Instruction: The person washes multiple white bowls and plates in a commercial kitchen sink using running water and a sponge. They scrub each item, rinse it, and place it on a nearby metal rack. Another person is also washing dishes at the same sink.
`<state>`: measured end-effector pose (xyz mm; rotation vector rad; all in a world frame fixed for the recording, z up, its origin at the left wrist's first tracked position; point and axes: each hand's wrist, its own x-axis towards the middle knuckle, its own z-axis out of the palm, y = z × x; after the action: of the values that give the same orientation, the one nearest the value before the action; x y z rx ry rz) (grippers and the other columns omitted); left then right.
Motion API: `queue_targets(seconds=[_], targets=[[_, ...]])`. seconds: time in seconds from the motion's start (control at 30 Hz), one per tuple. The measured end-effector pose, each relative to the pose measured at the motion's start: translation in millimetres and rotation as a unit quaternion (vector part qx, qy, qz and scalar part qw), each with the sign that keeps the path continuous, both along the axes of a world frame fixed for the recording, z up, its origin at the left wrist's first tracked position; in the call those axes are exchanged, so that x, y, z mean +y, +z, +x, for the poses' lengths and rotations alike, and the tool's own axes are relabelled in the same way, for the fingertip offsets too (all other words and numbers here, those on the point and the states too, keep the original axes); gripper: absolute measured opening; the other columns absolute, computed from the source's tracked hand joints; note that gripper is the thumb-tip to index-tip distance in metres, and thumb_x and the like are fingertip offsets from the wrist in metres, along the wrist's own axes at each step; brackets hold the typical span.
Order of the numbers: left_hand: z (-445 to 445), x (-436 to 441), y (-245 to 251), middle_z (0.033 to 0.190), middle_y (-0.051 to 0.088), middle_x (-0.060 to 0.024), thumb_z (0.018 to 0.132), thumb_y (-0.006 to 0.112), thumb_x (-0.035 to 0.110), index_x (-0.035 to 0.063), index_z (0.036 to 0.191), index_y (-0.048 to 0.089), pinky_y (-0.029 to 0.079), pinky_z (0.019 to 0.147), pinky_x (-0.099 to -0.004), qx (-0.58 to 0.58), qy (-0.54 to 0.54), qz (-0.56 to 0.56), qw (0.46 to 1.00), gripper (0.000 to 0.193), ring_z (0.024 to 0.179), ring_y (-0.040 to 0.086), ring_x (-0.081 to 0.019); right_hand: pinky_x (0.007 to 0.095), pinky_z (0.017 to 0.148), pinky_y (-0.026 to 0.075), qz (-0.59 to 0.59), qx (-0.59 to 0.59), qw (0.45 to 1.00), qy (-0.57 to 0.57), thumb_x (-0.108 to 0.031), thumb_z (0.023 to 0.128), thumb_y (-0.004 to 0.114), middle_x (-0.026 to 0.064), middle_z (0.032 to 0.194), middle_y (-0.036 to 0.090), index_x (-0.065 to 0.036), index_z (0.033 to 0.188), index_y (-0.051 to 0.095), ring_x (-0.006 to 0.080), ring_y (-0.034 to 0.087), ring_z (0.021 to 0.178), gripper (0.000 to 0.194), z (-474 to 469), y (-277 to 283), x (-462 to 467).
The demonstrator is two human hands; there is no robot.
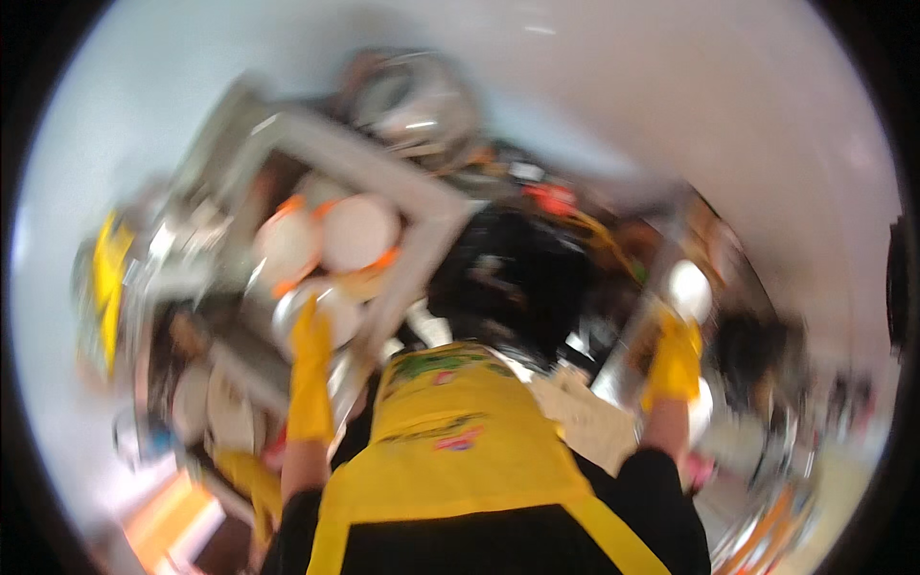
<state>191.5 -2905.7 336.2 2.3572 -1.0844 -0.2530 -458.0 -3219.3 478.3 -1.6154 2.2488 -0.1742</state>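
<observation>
Strong blur covers much of the head view. My left hand (311, 366), in a yellow rubber glove, reaches over the edge of a metal sink (424, 266) to a pale round dish (341, 316); whether the fingers grip it is unclear. Two white round dishes (359, 233) with orange edges lie in the basin beyond the hand. Off to the right, my right hand (674, 363), also gloved in yellow, has its fingertips at a white rounded object (690, 291). Its grip is too blurred to make out. A second white object (701, 410) shows beside the right wrist.
A black plastic bag or liner (510, 280) fills the space between sink and right-hand metal edge. Large metal cookware (413, 104) stands behind the sink. More pale dishes (212, 402) sit at lower left, near a yellow glove-like shape (251, 478). Brown cardboard (586, 417) lies by my apron.
</observation>
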Motion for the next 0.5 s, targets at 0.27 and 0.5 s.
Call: queue_targets(seconds=[0.27, 0.5], targets=[[18.2, -73.9, 17.9, 0.127, 0.068, -0.0184, 0.091, 0.067, 0.014, 0.008, 0.137, 0.06, 0.043, 0.108, -0.0497, 0.01, -0.07, 0.033, 0.997, 0.046, 0.12, 0.062, -0.0409, 0.0297, 0.077, 0.061, 0.177, -0.663, 0.709, -0.162, -0.029, 0.105, 0.06, 0.0215, 0.112, 0.072, -0.012, 0.139, 0.063, 0.0246, 0.071, 0.091, 0.038, 187.0, -21.7, 20.0], [79.5, -103.6, -29.3, 0.138, 0.062, -0.0157, 0.088, 0.066, 0.016, 0.0118, 0.14, 0.056, 0.036, 0.115, -0.0503, 0.004, 0.0, 0.166, 0.986, 0.053, 0.137, 0.051, -0.0374, 0.0344, 0.078, 0.062, 0.284, -0.564, 0.771, 0.088, -0.03, 0.11, 0.05, 0.0227, 0.111, 0.073, -0.006, 0.15, 0.048, 0.0242, 0.073, 0.086, 0.047, 338.7, 48.6, 73.4]])
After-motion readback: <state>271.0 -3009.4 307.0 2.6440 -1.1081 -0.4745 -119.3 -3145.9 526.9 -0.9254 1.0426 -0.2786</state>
